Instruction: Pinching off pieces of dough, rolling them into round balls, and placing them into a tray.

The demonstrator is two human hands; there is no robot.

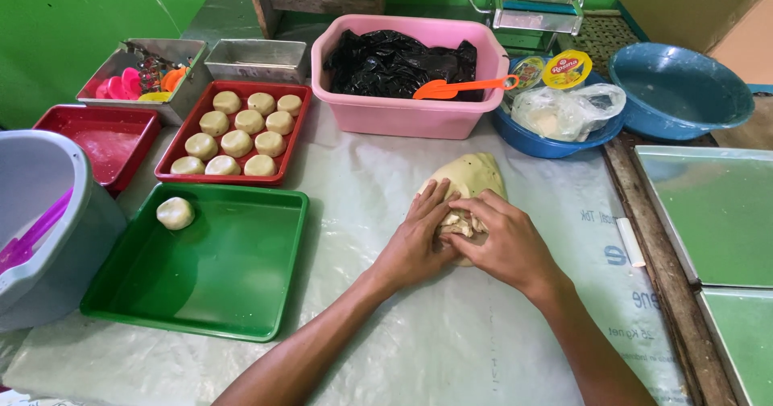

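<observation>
At the far left I see a grey bucket (40,213) with a pink utensil inside, and beside it an empty red tray (109,144). Next comes a green tray (217,277) holding a single dough ball (175,213) in its far left corner, and behind it a second red tray (173,168) filled with ten flattened dough rounds in rows. In the middle, on the plastic-covered desk (362,189), lies a pale lump of dough (471,177). My left hand (419,241) presses flat on its near edge, fingers spread, and my right hand (499,241) curls over the same edge, gripping a fold of dough. Behind sits a pink tub (403,116) lined with black plastic, an orange scoop (459,88) resting across it. Farther right are two blue basins (684,92).
</observation>
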